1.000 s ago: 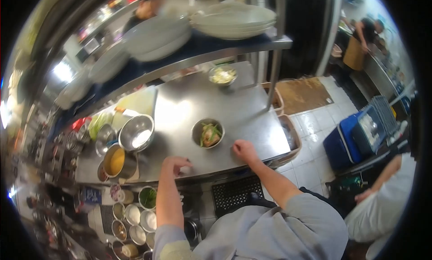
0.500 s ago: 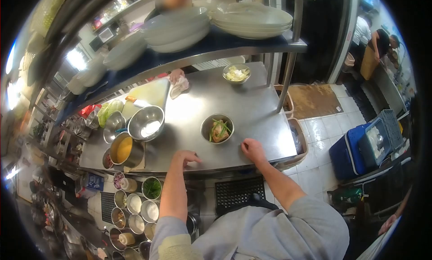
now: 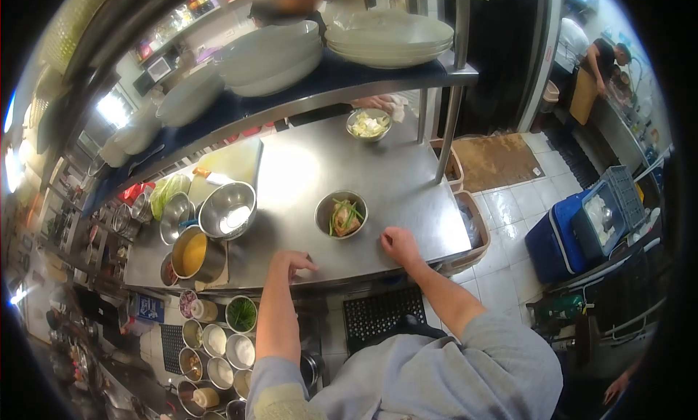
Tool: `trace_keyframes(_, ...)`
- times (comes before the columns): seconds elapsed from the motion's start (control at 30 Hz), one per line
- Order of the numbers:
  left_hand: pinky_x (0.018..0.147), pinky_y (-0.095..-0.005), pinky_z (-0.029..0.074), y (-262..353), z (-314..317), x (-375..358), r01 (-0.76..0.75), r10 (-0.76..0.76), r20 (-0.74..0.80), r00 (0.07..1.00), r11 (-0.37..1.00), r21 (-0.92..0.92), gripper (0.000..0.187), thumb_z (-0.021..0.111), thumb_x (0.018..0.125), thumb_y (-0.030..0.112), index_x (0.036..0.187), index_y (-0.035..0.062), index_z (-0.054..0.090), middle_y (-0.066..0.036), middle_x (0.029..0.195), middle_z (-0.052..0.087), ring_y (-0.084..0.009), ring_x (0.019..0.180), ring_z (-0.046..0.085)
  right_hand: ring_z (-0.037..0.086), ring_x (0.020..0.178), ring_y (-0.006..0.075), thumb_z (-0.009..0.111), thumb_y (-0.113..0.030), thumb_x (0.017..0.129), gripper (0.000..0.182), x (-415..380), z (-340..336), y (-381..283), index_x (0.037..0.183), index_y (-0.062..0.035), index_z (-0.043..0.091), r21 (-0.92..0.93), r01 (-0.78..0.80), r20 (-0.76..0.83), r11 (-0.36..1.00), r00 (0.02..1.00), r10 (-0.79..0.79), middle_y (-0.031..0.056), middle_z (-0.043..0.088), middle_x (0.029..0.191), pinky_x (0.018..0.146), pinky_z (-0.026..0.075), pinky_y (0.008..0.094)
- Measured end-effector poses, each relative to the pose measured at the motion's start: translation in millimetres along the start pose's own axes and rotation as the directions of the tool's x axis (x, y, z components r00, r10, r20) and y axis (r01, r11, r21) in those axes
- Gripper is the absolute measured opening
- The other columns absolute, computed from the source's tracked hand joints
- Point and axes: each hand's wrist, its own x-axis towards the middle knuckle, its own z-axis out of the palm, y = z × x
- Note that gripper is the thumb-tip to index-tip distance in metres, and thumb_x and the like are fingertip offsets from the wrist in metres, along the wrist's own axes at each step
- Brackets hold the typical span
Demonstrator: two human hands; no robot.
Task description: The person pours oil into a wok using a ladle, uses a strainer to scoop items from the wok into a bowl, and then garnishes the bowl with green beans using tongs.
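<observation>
My left hand [image 3: 294, 263] rests at the front edge of the steel counter [image 3: 291, 227], its fingers apart and holding nothing. Farther right on the same edge, my right hand [image 3: 398, 245] lies curled into a loose fist with nothing visible in it. Between and beyond both hands stands a steel bowl [image 3: 319, 220] holding a browned piece of food [image 3: 345, 221] topped with green strips. Neither hand touches that bowl. A second steel bowl [image 3: 368, 136] of pale chopped pieces sits at the far side.
At left stand a pot of yellow liquid [image 3: 193, 253], a steel mixing bowl [image 3: 227, 210] and a cutting board [image 3: 231, 162] with a knife. White plates [image 3: 389, 42] line the overhead shelf. A co-worker's hand [image 3: 372, 102] with a cloth is behind the far bowl. A blue cooler [image 3: 558, 238] stands right.
The co-worker's hand and cloth have moved right, from beside the cutting board to behind the far bowl. The view has shifted slightly. My hands stay at the counter edge.
</observation>
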Motion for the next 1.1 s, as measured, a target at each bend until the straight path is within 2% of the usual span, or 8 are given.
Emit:
trace_keyframes(0.37,0.086,-0.0491,0.050,1,0,-10,-0.073,0.073,-0.004,0.997,0.997,0.005,0.112,0.077,0.073,0.046,0.151,0.0294,-0.001,-0.035,0.134,0.035,-0.0351,0.101,0.058,0.057,0.070,0.0383,0.060,-0.015,0.082,0.012,-1,3,3,0.077,-0.0040,0.056,0.024,-0.004,-0.025,1.000,1.000,0.004,0.0172,0.058,0.073,0.061,0.046,0.0449)
trace_keyframes(0.6,0.088,-0.0510,0.050,-1,-4,-3,0.003,-0.003,-0.028,1.000,1.000,0.005,0.116,0.079,0.070,0.048,0.151,0.0290,-0.003,-0.038,0.132,0.036,-0.0440,0.110,0.055,0.057,0.069,0.0385,0.060,-0.015,0.081,0.015,1,0,0,0.074,-0.0030,0.054,0.000,0.009,0.000,1.000,1.000,-0.009,0.0180,0.057,0.072,0.060,0.045,0.0455)
trace_keyframes(0.7,0.087,-0.0505,0.050,4,-4,-12,-0.001,0.001,0.001,1.000,1.000,0.002,0.114,0.078,0.072,0.047,0.151,0.0284,-0.001,-0.036,0.128,0.040,-0.0403,0.106,0.057,0.057,0.068,0.0390,0.061,-0.015,0.081,0.016,2,1,0,0.073,-0.0028,0.055,0.005,0.008,-0.007,1.000,1.000,-0.008,0.0183,0.057,0.070,0.060,0.045,0.0461)
trace_keyframes(0.83,0.083,-0.0484,0.051,-2,-8,-6,-0.007,0.008,0.051,0.999,0.999,-0.031,0.095,0.077,0.074,0.040,0.148,0.0273,0.020,-0.026,0.133,0.036,-0.0320,0.099,0.057,0.057,0.069,0.0392,0.062,-0.016,0.080,0.017,2,4,3,0.073,-0.0028,0.055,-0.009,0.017,0.004,1.000,1.000,-0.017,0.0184,0.057,0.071,0.060,0.045,0.0462)
trace_keyframes(0.93,0.080,-0.0459,0.052,-23,-24,67,-0.023,0.030,0.102,0.994,0.997,-0.071,0.074,0.077,0.075,0.033,0.138,0.0240,0.040,-0.017,0.142,0.028,-0.0275,0.096,0.055,0.056,0.068,0.0381,0.062,-0.017,0.080,0.017,1,8,4,0.072,-0.0032,0.055,-0.036,0.071,-0.027,0.997,0.997,-0.072,0.0176,0.057,0.071,0.059,0.044,0.0450)
trace_keyframes(1.0,0.077,-0.0424,0.052,-23,-23,83,0.083,-0.084,-0.013,0.996,0.992,-0.090,0.066,0.078,0.074,0.031,0.133,0.0233,0.048,-0.017,0.145,0.030,-0.0278,0.100,0.054,0.054,0.063,0.0363,0.063,-0.017,0.080,0.019,-1,10,3,0.070,-0.0039,0.054,-0.021,0.088,-0.045,0.996,0.995,-0.089,0.0163,0.055,0.067,0.057,0.043,0.0434)
trace_keyframes(1.03,0.089,-0.0494,0.047,-29,-10,44,-0.106,0.074,-0.169,0.983,0.977,-0.187,0.084,0.081,0.064,0.048,0.136,0.0204,0.048,-0.020,0.148,0.031,-0.0326,0.117,0.052,0.054,0.062,0.0366,0.062,-0.014,0.080,0.018,-2,10,-1,0.069,-0.0028,0.054,-0.017,0.081,-0.038,0.997,0.996,-0.082,0.0175,0.055,0.065,0.058,0.043,0.0444)
trace_keyframes(1.1,0.095,-0.0505,0.043,-6,-8,-9,-0.009,0.015,-0.048,0.999,0.992,0.122,0.086,0.076,0.069,0.053,0.140,0.0186,0.041,-0.017,0.150,0.028,-0.0324,0.123,0.047,0.054,0.059,0.0365,0.062,-0.014,0.081,0.019,-1,16,5,0.068,-0.0020,0.055,-0.039,0.125,-0.032,0.991,0.991,-0.126,0.0174,0.054,0.062,0.057,0.043,0.0441)
